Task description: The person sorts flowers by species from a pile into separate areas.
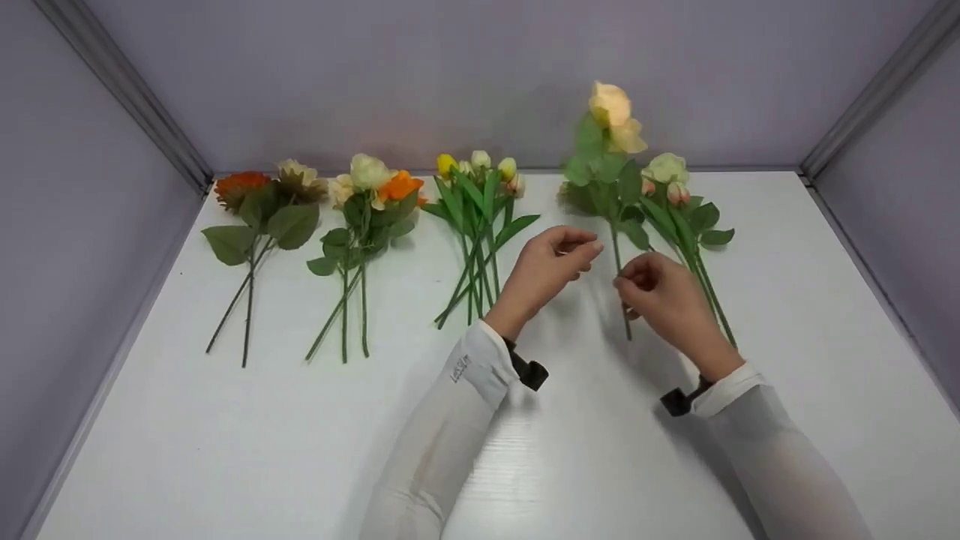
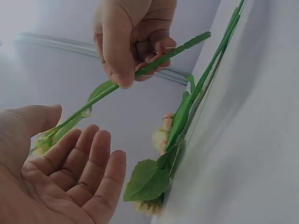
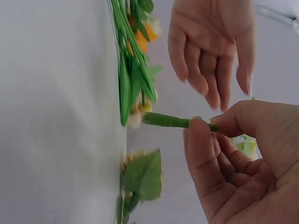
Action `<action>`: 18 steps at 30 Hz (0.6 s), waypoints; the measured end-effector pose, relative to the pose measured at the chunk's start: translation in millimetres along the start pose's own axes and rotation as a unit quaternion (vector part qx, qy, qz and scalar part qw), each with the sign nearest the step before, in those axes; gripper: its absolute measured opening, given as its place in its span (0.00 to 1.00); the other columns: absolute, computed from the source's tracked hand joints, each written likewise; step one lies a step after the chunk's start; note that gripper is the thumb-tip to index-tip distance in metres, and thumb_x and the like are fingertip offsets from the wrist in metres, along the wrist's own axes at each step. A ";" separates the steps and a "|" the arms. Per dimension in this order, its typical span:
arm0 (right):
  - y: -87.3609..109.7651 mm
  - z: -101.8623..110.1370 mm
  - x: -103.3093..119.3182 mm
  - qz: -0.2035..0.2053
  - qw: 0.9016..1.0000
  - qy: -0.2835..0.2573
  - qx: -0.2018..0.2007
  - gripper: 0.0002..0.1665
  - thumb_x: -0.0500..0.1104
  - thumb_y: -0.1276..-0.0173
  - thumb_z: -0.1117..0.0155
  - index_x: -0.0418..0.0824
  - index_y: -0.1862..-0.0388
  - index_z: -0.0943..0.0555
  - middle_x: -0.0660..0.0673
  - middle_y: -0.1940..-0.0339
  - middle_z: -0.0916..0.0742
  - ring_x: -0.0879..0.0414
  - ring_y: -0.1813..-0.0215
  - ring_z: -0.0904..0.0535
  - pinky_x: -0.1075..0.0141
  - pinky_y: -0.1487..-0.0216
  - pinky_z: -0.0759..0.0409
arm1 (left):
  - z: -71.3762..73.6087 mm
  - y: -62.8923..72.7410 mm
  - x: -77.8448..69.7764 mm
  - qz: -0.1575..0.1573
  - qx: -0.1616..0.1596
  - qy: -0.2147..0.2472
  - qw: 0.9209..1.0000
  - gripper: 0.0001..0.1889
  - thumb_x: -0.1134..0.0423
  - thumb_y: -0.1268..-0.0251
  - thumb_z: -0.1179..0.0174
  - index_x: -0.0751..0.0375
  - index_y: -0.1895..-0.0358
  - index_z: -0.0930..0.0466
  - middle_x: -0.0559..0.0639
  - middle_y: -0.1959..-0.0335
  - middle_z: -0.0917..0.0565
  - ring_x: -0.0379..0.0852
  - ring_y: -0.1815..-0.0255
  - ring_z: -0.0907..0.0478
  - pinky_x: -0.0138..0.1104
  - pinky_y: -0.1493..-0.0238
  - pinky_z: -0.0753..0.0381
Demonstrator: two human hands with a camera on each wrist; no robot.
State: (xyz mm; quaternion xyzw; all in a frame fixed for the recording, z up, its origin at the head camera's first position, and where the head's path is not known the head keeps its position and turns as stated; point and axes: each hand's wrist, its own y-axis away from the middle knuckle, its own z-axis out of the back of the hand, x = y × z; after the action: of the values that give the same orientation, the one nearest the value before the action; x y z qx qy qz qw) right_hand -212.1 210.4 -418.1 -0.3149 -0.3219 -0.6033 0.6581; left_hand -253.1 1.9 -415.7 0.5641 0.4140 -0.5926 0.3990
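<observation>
My right hand [image 1: 671, 304] pinches the green stem [image 1: 616, 251] of a pale peach-yellow artificial flower [image 1: 611, 109] between thumb and fingers, low on the stem. The flower is raised off the table, bloom pointing to the back wall. In the right wrist view the cut stem end [image 3: 163, 120] sticks out past the fingertips. To the left of the stem is my left hand [image 1: 551, 266], fingers loosely bent and holding nothing. Its palm [image 2: 60, 191] faces the stem in the left wrist view. Behind the right hand lies a bunch with pink tulips [image 1: 677, 193] and a pale green bloom [image 1: 666, 167].
Along the back of the white table [image 1: 285, 450] lie more bunches: orange and beige flowers [image 1: 241, 187] at far left, cream and orange ones [image 1: 369, 172] beside them, then yellow and white tulips [image 1: 480, 159]. Grey-purple panels [image 1: 450, 75] enclose the table at the back and sides.
</observation>
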 end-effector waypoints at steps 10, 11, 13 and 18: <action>12.5 -35.1 13.2 0.051 0.998 -0.032 0.008 0.07 0.40 0.26 0.34 0.38 0.55 0.20 0.43 0.67 0.15 0.51 0.69 0.17 0.52 0.66 0.13 | 8.8 0.2 -3.5 0.028 -0.017 0.089 0.995 0.11 0.59 0.32 0.29 0.61 0.54 0.17 0.56 0.60 0.14 0.62 0.55 0.14 0.40 0.55 0.13; 12.7 -35.3 13.4 0.052 0.998 -0.032 0.008 0.07 0.41 0.26 0.34 0.38 0.55 0.20 0.43 0.67 0.15 0.51 0.69 0.16 0.52 0.66 0.13 | 8.6 0.5 -4.1 0.027 -0.018 0.089 0.995 0.11 0.59 0.33 0.29 0.61 0.55 0.17 0.56 0.60 0.14 0.60 0.56 0.14 0.40 0.55 0.13; 13.0 -35.4 13.9 0.054 0.998 -0.032 0.005 0.07 0.41 0.26 0.34 0.39 0.55 0.20 0.43 0.67 0.15 0.51 0.70 0.16 0.53 0.66 0.13 | 7.9 0.9 -5.1 0.020 -0.023 0.088 0.996 0.10 0.60 0.33 0.29 0.61 0.56 0.17 0.57 0.60 0.15 0.58 0.59 0.14 0.40 0.56 0.13; 12.8 -36.6 14.8 0.060 0.997 -0.043 0.003 0.10 0.44 0.25 0.34 0.39 0.54 0.19 0.43 0.67 0.14 0.51 0.69 0.16 0.55 0.66 0.13 | 8.8 2.1 -5.6 0.001 -0.033 0.081 0.996 0.08 0.61 0.32 0.30 0.61 0.57 0.17 0.57 0.62 0.15 0.52 0.63 0.14 0.40 0.58 0.12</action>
State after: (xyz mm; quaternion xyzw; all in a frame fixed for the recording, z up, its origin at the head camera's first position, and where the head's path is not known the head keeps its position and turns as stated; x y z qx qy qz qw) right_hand -196.7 173.2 -428.3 -0.3573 -0.3321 -0.5477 0.6797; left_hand -253.8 -7.0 -410.0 0.5970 0.4636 -0.5306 0.3836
